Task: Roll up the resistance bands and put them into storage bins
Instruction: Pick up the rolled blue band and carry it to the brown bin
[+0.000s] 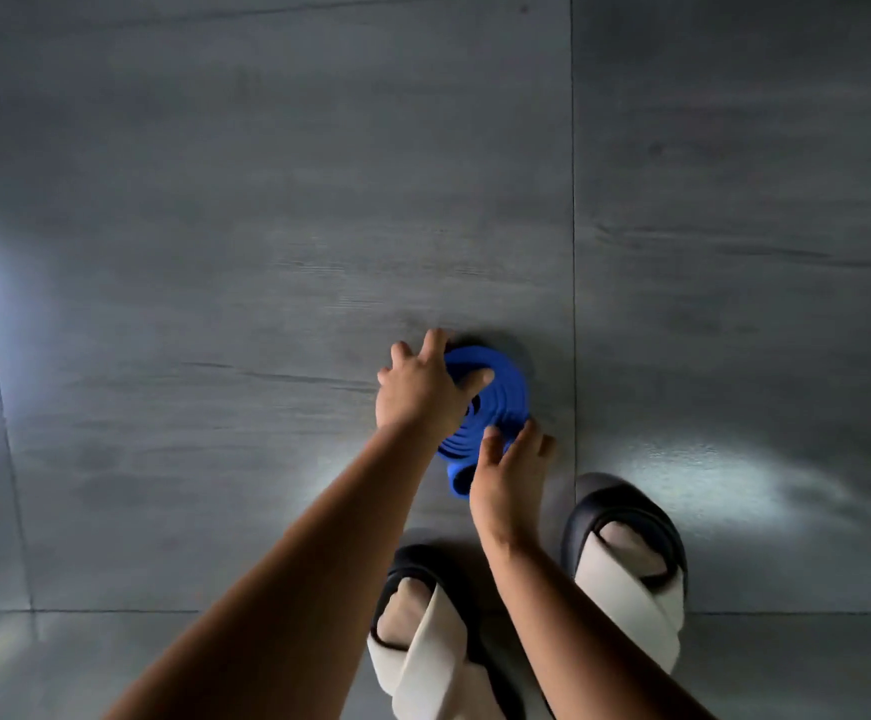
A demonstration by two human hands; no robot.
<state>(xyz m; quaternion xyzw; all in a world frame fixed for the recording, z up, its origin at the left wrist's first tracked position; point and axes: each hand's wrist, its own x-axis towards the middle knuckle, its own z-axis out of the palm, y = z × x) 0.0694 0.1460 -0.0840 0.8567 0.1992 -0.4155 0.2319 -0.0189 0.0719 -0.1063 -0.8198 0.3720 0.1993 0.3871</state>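
A blue resistance band (501, 402), wound into a loose coil, lies on the grey tiled floor just ahead of my feet. My left hand (423, 387) grips its far left side, thumb pressed across the top of the coil and fingers curled over the outer edge. Along the near right side my right hand (506, 475) holds the coil, with the fingers bent round its rim. A loose tail of the band sticks out below the coil, partly hidden by my right hand.
Large grey floor tiles (267, 252) fill the view, with a grout line running up just right of the coil. My two feet in black-and-white sandals (625, 553) stand close below the band. No storage bin is in view.
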